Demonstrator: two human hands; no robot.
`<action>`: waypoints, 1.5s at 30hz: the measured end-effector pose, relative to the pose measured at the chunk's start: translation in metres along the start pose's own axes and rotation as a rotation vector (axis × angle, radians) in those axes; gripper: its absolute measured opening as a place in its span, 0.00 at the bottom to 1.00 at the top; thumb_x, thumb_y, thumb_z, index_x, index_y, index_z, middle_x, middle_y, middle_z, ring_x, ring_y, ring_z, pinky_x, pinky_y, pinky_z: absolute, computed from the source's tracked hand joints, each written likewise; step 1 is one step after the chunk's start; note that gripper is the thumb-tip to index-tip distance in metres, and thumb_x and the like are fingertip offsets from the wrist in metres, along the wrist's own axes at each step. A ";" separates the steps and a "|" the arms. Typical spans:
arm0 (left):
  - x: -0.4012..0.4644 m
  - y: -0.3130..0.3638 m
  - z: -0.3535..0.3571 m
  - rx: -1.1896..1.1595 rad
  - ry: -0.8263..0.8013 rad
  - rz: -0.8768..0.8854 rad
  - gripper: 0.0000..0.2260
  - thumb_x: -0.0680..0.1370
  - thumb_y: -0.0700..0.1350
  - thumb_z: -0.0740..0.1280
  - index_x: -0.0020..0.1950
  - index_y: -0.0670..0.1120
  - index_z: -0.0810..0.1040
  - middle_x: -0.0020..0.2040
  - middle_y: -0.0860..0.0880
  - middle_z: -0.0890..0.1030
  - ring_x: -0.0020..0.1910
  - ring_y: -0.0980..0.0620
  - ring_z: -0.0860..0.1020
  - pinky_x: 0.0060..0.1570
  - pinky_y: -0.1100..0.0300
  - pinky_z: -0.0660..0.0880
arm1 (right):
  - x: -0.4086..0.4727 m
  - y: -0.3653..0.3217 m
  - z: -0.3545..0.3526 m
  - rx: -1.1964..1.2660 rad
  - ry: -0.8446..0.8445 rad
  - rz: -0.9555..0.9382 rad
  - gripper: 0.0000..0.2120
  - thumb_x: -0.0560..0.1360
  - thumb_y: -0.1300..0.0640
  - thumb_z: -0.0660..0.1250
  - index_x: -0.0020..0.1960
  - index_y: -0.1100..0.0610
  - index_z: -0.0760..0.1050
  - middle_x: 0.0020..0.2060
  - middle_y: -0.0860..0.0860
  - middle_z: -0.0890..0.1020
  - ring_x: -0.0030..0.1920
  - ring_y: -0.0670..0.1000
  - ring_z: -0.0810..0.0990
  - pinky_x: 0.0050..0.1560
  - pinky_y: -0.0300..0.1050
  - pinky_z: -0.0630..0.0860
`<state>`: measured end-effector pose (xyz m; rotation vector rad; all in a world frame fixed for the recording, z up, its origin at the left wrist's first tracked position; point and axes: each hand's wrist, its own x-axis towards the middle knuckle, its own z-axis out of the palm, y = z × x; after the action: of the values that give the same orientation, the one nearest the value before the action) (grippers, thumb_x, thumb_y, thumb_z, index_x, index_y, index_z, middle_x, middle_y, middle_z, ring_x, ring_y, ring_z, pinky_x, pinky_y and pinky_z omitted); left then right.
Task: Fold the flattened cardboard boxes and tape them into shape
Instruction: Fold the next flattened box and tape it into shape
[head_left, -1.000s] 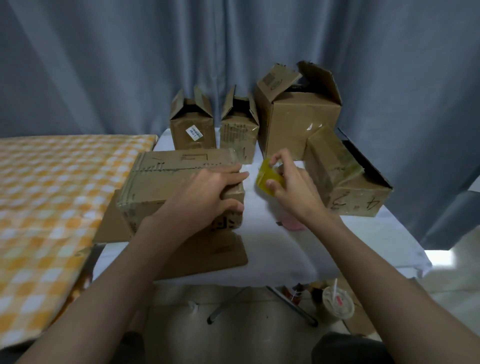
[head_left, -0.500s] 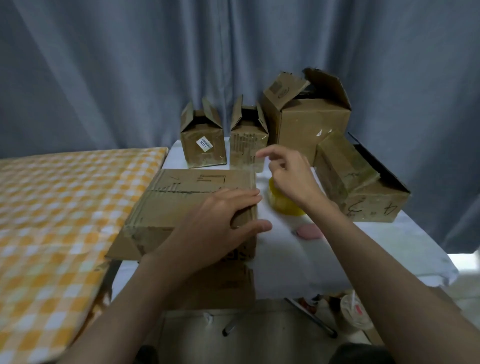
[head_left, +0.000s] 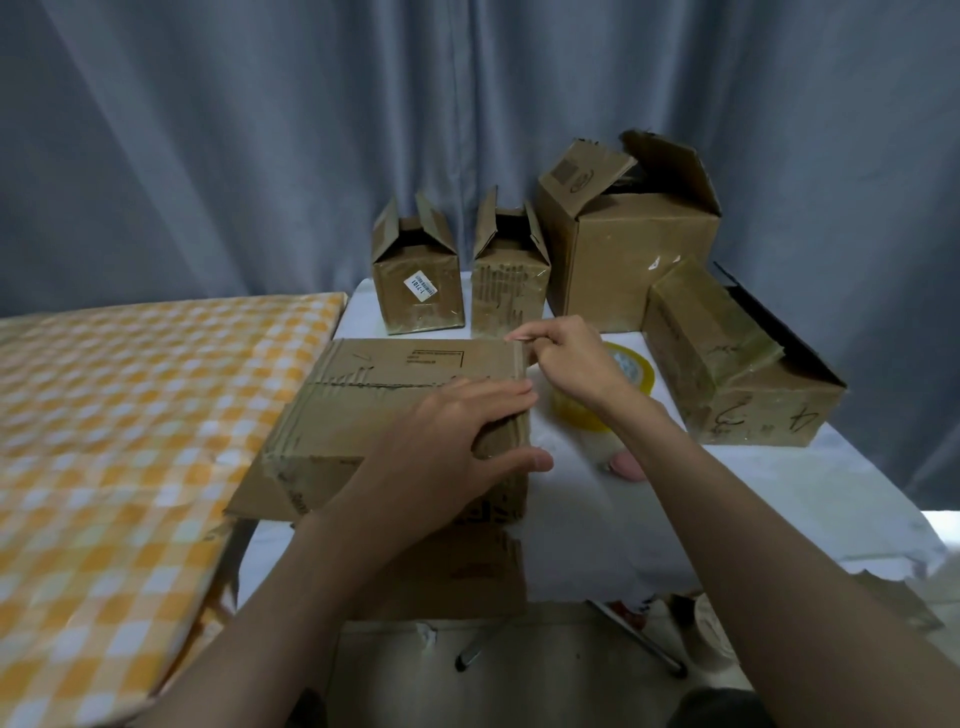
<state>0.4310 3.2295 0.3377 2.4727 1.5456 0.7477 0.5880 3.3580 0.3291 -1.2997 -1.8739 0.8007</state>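
Two hands are busy on one box. My left hand (head_left: 457, 441) lies flat and wide on top of the box (head_left: 405, 410), fingers straight, with the thumb down on the near side, pressing the flaps shut. My right hand (head_left: 566, 358) is at the far right corner of the box, with thumb and finger pinched together. I think it holds the end of the tape, but the strip is too thin for me to see.

Just beside that hand, the yellow tape roll (head_left: 618, 384) sits on the white table (head_left: 779, 499). Four finished boxes stand behind it. A flat piece of cardboard (head_left: 457, 577) lies under my box, near me.

I think this is the taping step. Next I should pull the tape along the line where the flaps meet, keep pushing down, then rub it flat.
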 end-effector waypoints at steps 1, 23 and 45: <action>0.000 0.000 0.000 -0.002 0.003 0.003 0.33 0.71 0.71 0.60 0.72 0.57 0.72 0.72 0.62 0.71 0.69 0.66 0.65 0.64 0.71 0.56 | 0.001 0.000 -0.002 0.046 -0.027 0.027 0.20 0.78 0.71 0.54 0.56 0.60 0.83 0.50 0.54 0.85 0.51 0.48 0.82 0.50 0.34 0.77; -0.002 0.006 0.006 0.018 0.112 0.004 0.21 0.77 0.62 0.65 0.65 0.53 0.78 0.65 0.61 0.77 0.64 0.64 0.72 0.64 0.65 0.68 | -0.003 -0.008 -0.008 0.271 0.098 0.110 0.09 0.79 0.64 0.65 0.50 0.63 0.85 0.39 0.51 0.84 0.36 0.46 0.77 0.40 0.40 0.77; -0.005 0.005 0.013 0.018 0.151 0.030 0.18 0.72 0.57 0.69 0.60 0.53 0.80 0.64 0.57 0.78 0.62 0.57 0.75 0.58 0.53 0.76 | -0.009 -0.013 -0.010 0.781 -0.118 0.472 0.11 0.82 0.68 0.59 0.61 0.65 0.77 0.33 0.53 0.77 0.34 0.47 0.76 0.32 0.36 0.79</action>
<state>0.4395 3.2249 0.3264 2.5100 1.5723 0.9495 0.5920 3.3468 0.3437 -1.1773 -1.1124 1.6736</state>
